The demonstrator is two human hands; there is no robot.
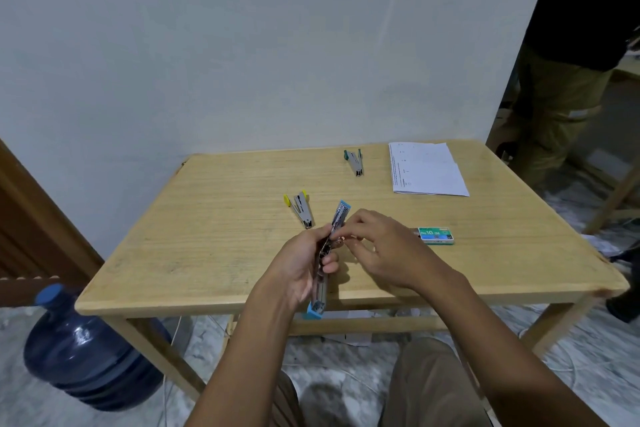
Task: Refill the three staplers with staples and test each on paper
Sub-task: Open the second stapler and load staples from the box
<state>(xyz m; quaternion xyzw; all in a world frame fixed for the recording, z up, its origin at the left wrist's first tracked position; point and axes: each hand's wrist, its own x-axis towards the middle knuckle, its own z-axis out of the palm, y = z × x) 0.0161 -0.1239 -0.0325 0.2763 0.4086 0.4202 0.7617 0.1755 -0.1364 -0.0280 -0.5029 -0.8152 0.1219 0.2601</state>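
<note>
- Wall (pixel 242 45): plain and pale, behind the far edge of the table.
- Tabletop (pixel 214 239): light wood, square, with rounded corners. It carries every item of the task.
- Standing person (pixel 568 80): at the far right beside the table, in a dark top and olive trousers. Only the body shows.
- Water jug (pixel 86 357): dark blue with a blue cap, on the marble floor by the table's near left leg.
- Paper (pixel 427 168): a few white printed sheets lying flat at the far right of the tabletop.
- Left hand (pixel 301 270): over the near middle of the tabletop, its fingers (pixel 329 265) curled round the blue stapler's body and holding it up off the wood.
- Right hand (pixel 381 250): just beside the left, fingers (pixel 349 229) bunched narrow and pinching at the stapler's middle. What lies between the tips is too small to tell.
- Blue stapler (pixel 341 213): swung open into one long line. One blue end points toward the wall, the other hangs past the near table edge.
- Yellow stapler (pixel 301 210): on the tabletop just left of the hands, arms spread in a V.
- Green stapler (pixel 355 161): toward the far edge, near the left of the paper, also spread.
- Staple box (pixel 435 235): small and green, flat on the tabletop right of the right hand.
</note>
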